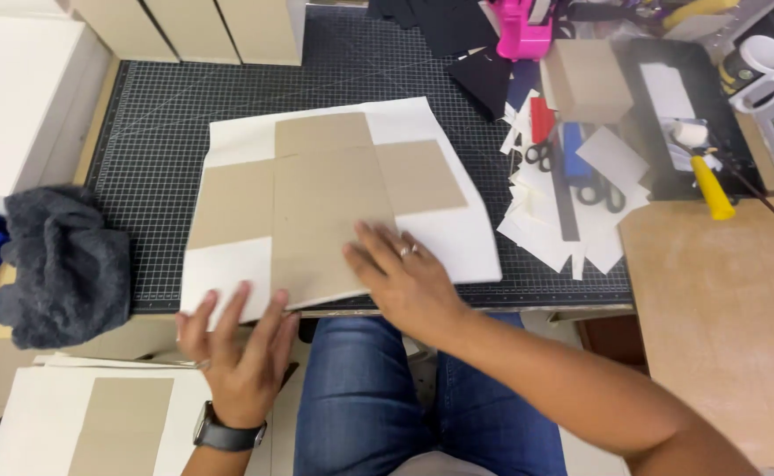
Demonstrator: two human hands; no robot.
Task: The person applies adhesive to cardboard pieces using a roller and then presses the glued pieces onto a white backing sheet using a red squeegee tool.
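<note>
Centre frame: cardboard sheet (325, 211) on white paper (457, 238); right hand (400, 278) flat on it, left hand (237, 339) spread at lower edge.

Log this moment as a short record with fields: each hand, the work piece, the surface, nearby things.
left hand: flat, fingers spread on the near edge of the white paper sheet
right hand: pressing flat on the cross-shaped brown cardboard
work piece: cardboard lies on the sheet
surface: gridded cutting mat
nearby: scissors, paper scraps, grey cloth
</note>
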